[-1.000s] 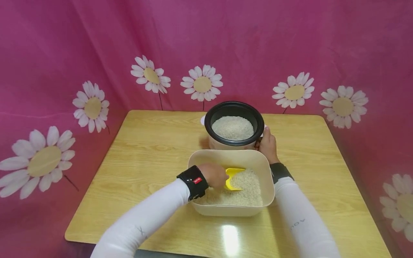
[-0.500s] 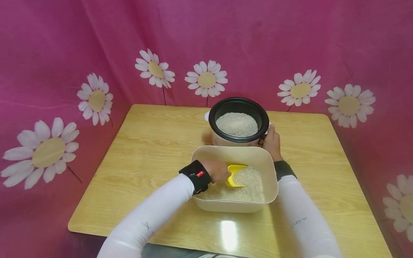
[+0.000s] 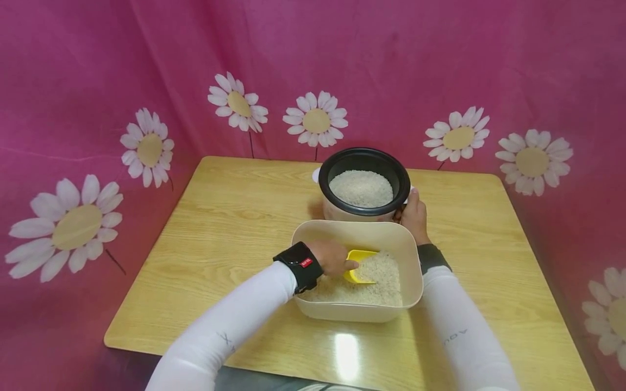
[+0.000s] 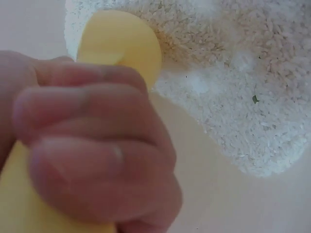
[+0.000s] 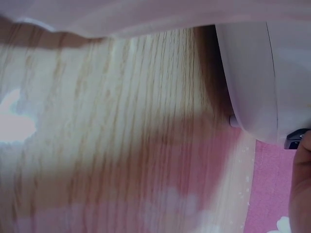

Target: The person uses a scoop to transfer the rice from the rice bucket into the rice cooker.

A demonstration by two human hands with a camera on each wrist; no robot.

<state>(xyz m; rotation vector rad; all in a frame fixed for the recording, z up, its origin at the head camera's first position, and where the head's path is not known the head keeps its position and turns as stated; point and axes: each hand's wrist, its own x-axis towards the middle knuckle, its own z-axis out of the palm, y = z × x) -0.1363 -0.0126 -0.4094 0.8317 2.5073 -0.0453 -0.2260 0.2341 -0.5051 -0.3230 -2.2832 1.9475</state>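
My left hand [image 3: 332, 258] reaches into a cream plastic tub [image 3: 354, 313] and grips a yellow scoop [image 3: 362, 279]. In the left wrist view, curled fingers [image 4: 107, 145] wrap around the scoop's handle [image 4: 29, 204]; loose rice [image 4: 228, 87] lies beside it. One finger points over the scoop's bowl in the head view. Behind the tub stands a rice cooker [image 3: 349, 214] with a black inner pot, holding a mound of white rice [image 3: 362, 188]. My right hand [image 3: 414, 218] holds the cooker's right-side handle; some of its fingers are hidden behind the rim.
A light wooden table [image 3: 235, 233] carries both vessels, with the tub close in front of the cooker. Pink cloth [image 3: 376, 70] printed with daisies surrounds the table at the back and sides. A small dark speck [image 4: 255, 99] lies among the rice.
The head view has shifted slightly, so everything appears a little higher and further right. A finger of the left hand now extends further over the scoop. The right hand stays on the cooker.
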